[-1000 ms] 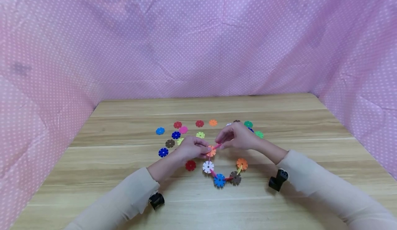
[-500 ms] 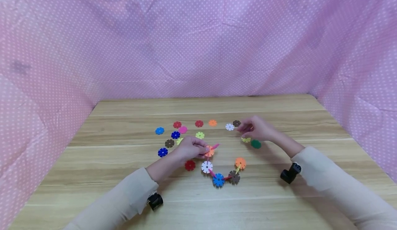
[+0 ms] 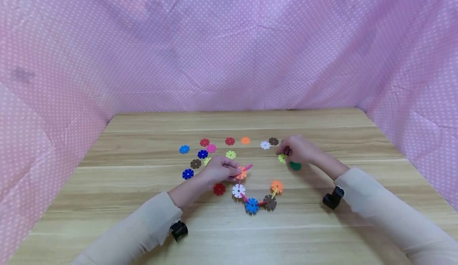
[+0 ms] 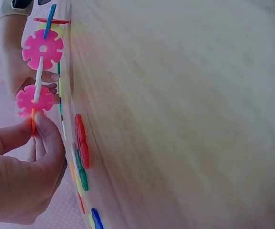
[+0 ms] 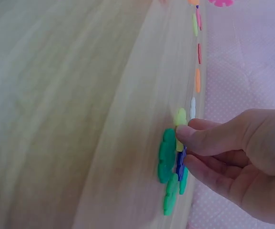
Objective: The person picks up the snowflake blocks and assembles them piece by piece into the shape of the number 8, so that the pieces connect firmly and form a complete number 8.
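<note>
Head view showed the left hand (image 3: pixel 221 169) pinching the notched orange plastic disc (image 3: pixel 243 174) of a multicoloured disc chain (image 3: pixel 252 206) over the wooden table (image 3: pixel 143 138), probably light, stiff, best taken by rims. The right hand (image 3: pixel 299 150) had fingertips at a yellow-green disc (image 3: pixel 282 158); their hold was unclear.

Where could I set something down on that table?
The table is bare between its far edge and the loose discs, and in front of the linked chain, between the sleeves. It's crowded around the left hand and right hand.
</note>
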Demonstrator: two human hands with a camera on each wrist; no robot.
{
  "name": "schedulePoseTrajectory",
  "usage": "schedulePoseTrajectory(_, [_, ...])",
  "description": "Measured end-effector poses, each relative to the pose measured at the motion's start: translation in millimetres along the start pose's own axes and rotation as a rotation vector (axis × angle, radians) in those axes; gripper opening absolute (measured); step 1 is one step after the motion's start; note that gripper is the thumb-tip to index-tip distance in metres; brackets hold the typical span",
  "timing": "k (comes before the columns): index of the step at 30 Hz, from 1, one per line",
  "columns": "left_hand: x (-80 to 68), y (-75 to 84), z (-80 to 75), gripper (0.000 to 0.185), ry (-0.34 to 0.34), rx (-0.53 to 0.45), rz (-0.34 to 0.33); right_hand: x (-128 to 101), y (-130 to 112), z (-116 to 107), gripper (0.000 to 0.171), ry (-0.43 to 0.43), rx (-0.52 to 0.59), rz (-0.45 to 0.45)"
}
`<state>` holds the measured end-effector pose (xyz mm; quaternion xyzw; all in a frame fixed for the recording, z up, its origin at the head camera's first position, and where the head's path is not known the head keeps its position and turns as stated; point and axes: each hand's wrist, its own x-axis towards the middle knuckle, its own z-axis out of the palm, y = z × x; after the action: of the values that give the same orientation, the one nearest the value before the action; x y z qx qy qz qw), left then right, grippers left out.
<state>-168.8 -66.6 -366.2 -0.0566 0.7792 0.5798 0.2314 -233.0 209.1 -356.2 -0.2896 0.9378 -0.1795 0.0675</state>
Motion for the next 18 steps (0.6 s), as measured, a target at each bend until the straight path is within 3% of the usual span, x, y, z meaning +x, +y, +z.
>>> schedulePoseTrajectory(4, [0.8,0.1,0.4,0.015,0.005,-0.025,-0.010,3,-1,-2,0.025,-0.007,0.002,0.000])
schedulePoseTrajectory(10, [-0.3,0.1,0.7,0.017,0.006,-0.024,-0.016,4,-5,-1,0.010,0.072,0.048,0.000])
schedulePoseTrajectory(18, [-1.9,-0.2,1.8,0.014,0.005,-0.008,-0.027,4,-24,6,0.013,0.061,0.467,0.187])
